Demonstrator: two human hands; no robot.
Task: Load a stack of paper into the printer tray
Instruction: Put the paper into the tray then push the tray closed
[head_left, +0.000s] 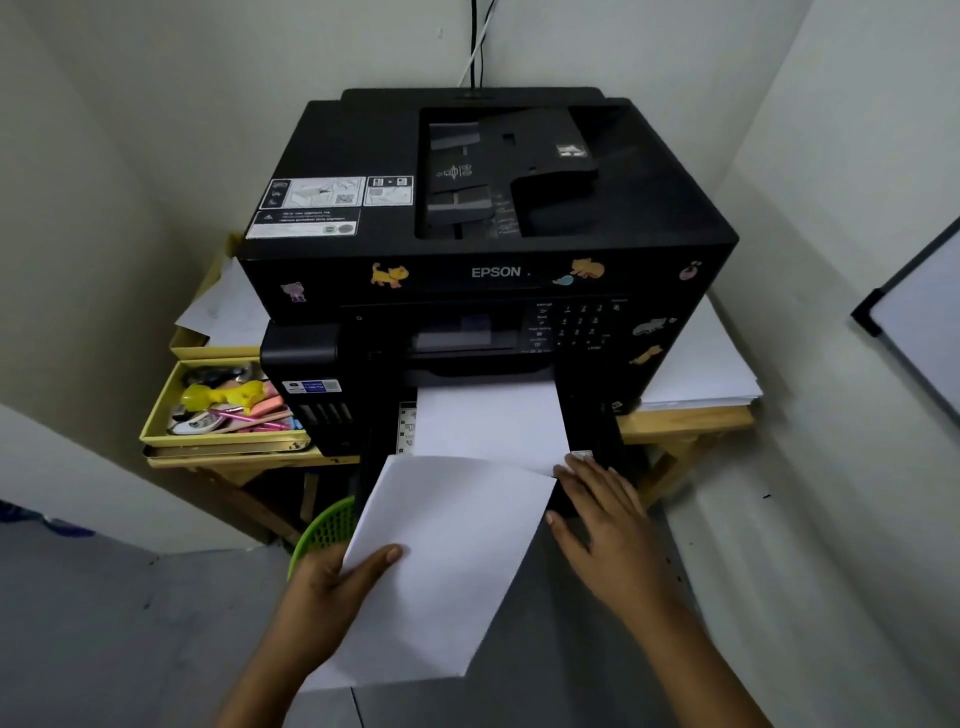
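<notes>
Paper stack (447, 561): tilted, far edge at the pulled-out printer tray (597, 467), over paper seemingly already loaded.
Left hand (332, 587): pinches the stack's near-left edge.
Right hand (602, 514): flat, fingers spread, gripping nothing.

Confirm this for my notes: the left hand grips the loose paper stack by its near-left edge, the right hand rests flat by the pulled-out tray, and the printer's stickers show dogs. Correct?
Not quite. The stickers on the Epson printer show cats, not dogs; the head view makes that plain. The rest holds: the left hand grips the paper stack by its near-left edge, and the right hand rests flat by the pulled-out tray.
</notes>
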